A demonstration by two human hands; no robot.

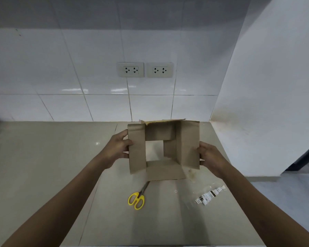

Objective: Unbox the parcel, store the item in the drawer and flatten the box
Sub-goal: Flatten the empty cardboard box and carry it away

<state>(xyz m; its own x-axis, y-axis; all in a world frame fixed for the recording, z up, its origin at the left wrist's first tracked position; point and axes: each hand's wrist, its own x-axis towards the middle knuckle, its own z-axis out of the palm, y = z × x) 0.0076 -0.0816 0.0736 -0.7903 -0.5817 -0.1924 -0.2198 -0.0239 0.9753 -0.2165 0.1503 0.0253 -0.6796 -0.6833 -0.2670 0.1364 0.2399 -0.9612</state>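
A brown cardboard box [187,145] is held upright just above the counter, near its back edge. It is open at both ends, so the counter shows through its middle. Its flaps are spread outward. My left hand [117,148] grips the left flap with the thumb on top. On the opposite side, my right hand [210,156] holds the right flap. Nothing is inside the box. No drawer and no unpacked item are in view.
Yellow-handled scissors [136,199] lie on the beige counter [43,166] in front of the box. A strip of peeled tape with a printed label [210,195] lies at the right. A tiled wall with two sockets [144,69] stands behind, a white wall at right.
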